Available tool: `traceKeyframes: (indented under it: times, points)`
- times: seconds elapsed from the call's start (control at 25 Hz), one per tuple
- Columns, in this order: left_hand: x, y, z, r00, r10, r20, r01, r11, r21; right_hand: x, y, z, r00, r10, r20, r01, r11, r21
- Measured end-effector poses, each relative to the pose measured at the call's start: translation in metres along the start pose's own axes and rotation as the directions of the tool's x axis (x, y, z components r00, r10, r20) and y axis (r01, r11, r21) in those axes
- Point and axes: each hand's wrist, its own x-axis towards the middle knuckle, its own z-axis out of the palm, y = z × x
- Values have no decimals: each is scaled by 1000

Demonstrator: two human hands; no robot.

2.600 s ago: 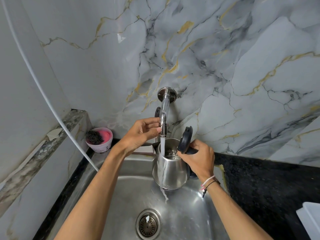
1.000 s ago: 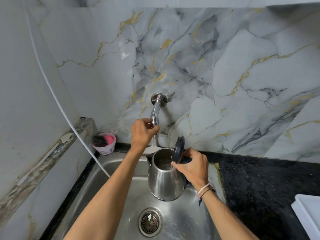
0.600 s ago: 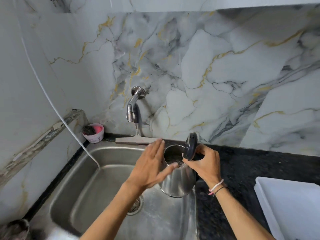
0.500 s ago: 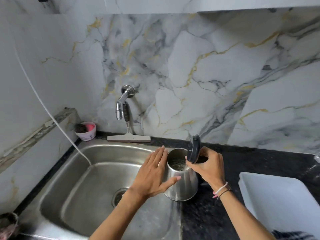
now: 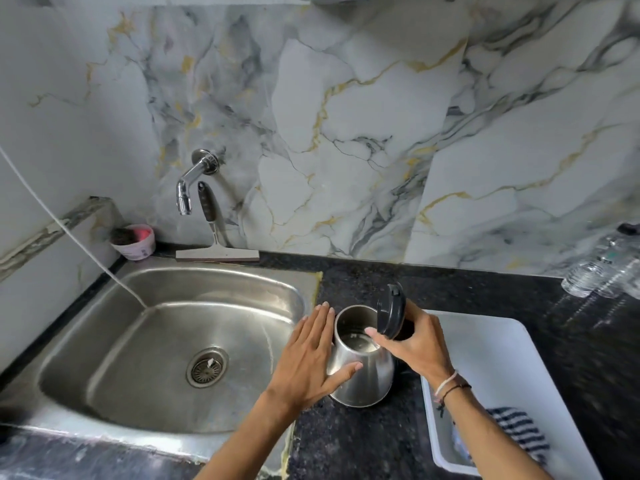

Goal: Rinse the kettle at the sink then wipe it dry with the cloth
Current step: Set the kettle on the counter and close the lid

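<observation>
A steel kettle [image 5: 363,375] with its black lid flipped up stands over the dark counter, just right of the steel sink [image 5: 166,348]. My right hand [image 5: 414,344] grips the kettle's black handle. My left hand [image 5: 310,362] lies flat with fingers spread against the kettle's left side. A striped cloth [image 5: 516,431] lies in the white tray [image 5: 485,355] at the right, partly hidden by my right forearm. The tap [image 5: 188,188] on the wall shows no water running.
A squeegee [image 5: 216,244] leans on the wall behind the sink, next to a pink tub [image 5: 133,240] with a scrubber. A white hose [image 5: 69,230] runs into the basin. Clear plastic bottles [image 5: 606,268] lie on the counter at the far right.
The kettle has moved right, from under the tap out over the counter. My left hand left the tap and came to the kettle's side. The water stopped.
</observation>
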Motion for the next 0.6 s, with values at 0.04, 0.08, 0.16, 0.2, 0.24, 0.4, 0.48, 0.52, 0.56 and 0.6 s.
traceKeyframes:
  times: [0.04,0.08,0.16,0.2,0.24,0.4,0.48,0.52,0.56,0.6]
  points:
    - [-1,0,-2,1000,4,3,-4,1000,-17,0,-2,-6,998,-9,65,12,999,-48]
    - [-2,0,-5,1000,14,11,-14,998,-55,-1,-3,-13,988,-10,154,25,995,-93]
    - [-4,-5,-13,1000,4,19,0,978,-210,-3,-6,-28,944,5,330,43,989,-139]
    - [-4,-7,-19,1000,-20,4,20,948,-319,-6,-9,-34,926,17,378,39,989,-142]
    - [-3,-10,-25,999,-47,-21,34,911,-410,-8,-13,-38,923,32,383,21,991,-134]
    - [39,-1,-49,990,-75,-122,12,893,-450,14,-46,-20,973,181,146,-138,955,-264]
    - [68,12,-53,996,-83,-16,69,913,-402,31,-63,0,935,325,142,-242,877,-414]
    - [78,16,-49,992,-100,74,121,917,-381,36,-67,9,907,387,166,-269,835,-480]
    - [83,17,-43,981,-120,151,169,914,-369,36,-67,19,886,429,178,-280,800,-531]
    - [84,16,-35,970,-139,197,203,913,-355,34,-66,25,875,454,169,-291,772,-565]
